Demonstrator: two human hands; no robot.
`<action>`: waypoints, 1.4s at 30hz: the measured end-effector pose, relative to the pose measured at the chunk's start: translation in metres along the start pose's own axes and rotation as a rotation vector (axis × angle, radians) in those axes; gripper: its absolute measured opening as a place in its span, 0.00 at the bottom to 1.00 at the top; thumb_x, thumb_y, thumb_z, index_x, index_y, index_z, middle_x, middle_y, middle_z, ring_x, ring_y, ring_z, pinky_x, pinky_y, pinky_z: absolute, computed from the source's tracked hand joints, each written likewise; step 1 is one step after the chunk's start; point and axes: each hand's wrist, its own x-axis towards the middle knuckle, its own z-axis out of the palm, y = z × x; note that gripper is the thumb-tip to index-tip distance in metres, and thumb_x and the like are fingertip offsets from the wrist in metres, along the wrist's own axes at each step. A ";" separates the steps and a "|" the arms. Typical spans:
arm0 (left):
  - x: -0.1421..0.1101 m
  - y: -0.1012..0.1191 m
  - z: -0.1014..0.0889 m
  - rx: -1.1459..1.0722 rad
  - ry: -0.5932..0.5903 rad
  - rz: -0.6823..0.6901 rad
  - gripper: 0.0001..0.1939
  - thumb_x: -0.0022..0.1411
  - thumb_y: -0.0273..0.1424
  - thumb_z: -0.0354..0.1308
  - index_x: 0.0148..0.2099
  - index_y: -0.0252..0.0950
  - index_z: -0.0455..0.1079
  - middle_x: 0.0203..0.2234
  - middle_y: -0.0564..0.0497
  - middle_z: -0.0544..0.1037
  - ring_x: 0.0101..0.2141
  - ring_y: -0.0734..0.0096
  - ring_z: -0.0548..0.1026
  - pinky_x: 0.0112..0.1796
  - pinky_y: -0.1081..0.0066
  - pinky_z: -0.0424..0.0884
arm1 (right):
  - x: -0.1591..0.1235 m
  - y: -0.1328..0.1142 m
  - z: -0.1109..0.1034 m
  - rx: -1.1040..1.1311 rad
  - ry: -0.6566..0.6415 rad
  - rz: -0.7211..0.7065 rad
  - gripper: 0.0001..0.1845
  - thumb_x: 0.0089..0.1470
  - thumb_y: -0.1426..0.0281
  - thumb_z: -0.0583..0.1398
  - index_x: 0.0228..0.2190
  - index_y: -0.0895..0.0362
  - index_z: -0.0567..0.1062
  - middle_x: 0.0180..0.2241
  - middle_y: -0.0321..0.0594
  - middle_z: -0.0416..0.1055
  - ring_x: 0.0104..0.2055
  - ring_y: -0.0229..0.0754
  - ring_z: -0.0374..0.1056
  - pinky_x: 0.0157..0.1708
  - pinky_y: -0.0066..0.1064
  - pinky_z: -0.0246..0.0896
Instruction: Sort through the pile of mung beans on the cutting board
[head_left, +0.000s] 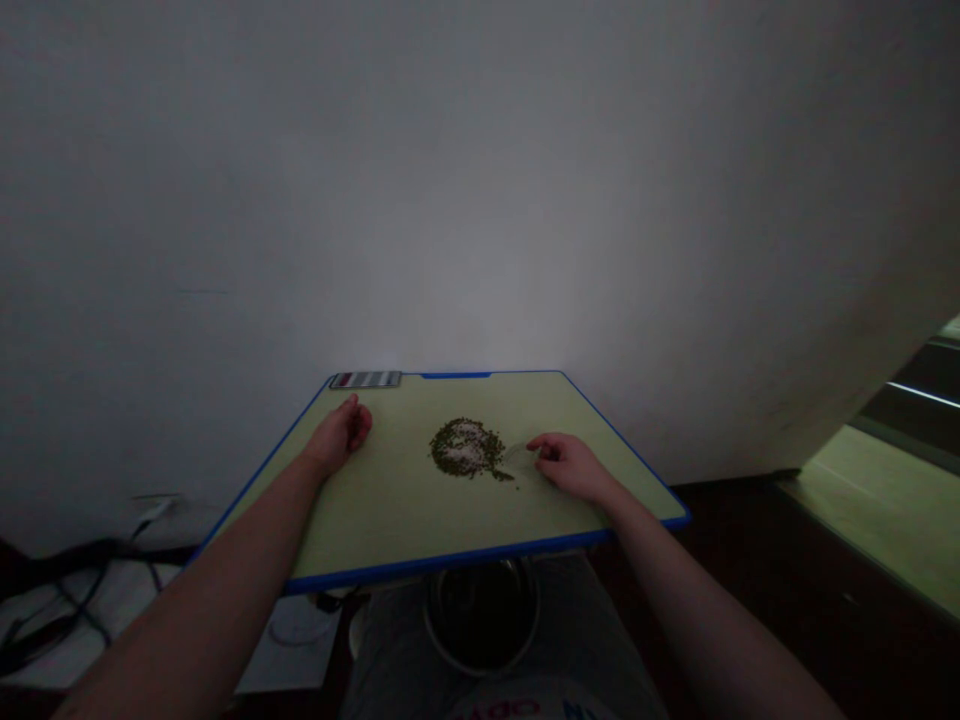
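Note:
A round pile of small green beans mixed with pale grains lies mid-board on a pale yellow folding table with a blue rim. A short trail of beans runs off its right side. My right hand is just right of the pile, fingers bent around the edge of a faint see-through object, whose kind I cannot make out. To the left of the pile, my left hand rests on the tabletop with curled fingers; nothing shows in it.
A phone-like flat object lies at the table's far left corner. Below the near edge, a round metal pot sits between the legs. Dark cables trail on the left; a pale wall rises behind the table.

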 end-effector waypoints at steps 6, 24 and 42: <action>0.003 -0.002 -0.002 0.011 0.005 -0.008 0.24 0.52 0.49 0.44 0.18 0.34 0.61 0.09 0.55 0.59 0.10 0.82 0.54 0.11 0.77 0.46 | 0.003 0.001 0.001 -0.015 0.012 0.001 0.18 0.39 0.77 0.53 0.36 0.58 0.72 0.21 0.32 0.65 0.23 0.32 0.59 0.23 0.23 0.51; 0.002 -0.001 0.000 0.018 -0.006 0.014 0.24 0.53 0.48 0.43 0.19 0.34 0.61 0.09 0.55 0.60 0.10 0.82 0.55 0.12 0.77 0.47 | 0.002 -0.003 0.004 0.051 -0.089 -0.041 0.17 0.39 0.75 0.53 0.35 0.58 0.72 0.19 0.31 0.61 0.21 0.32 0.56 0.21 0.24 0.48; 0.004 -0.004 -0.003 -0.006 -0.002 0.005 0.24 0.51 0.49 0.45 0.19 0.34 0.61 0.09 0.56 0.59 0.10 0.82 0.54 0.12 0.77 0.47 | -0.008 -0.007 0.001 0.072 -0.176 -0.061 0.15 0.39 0.76 0.54 0.33 0.58 0.72 0.21 0.32 0.62 0.22 0.32 0.57 0.22 0.23 0.49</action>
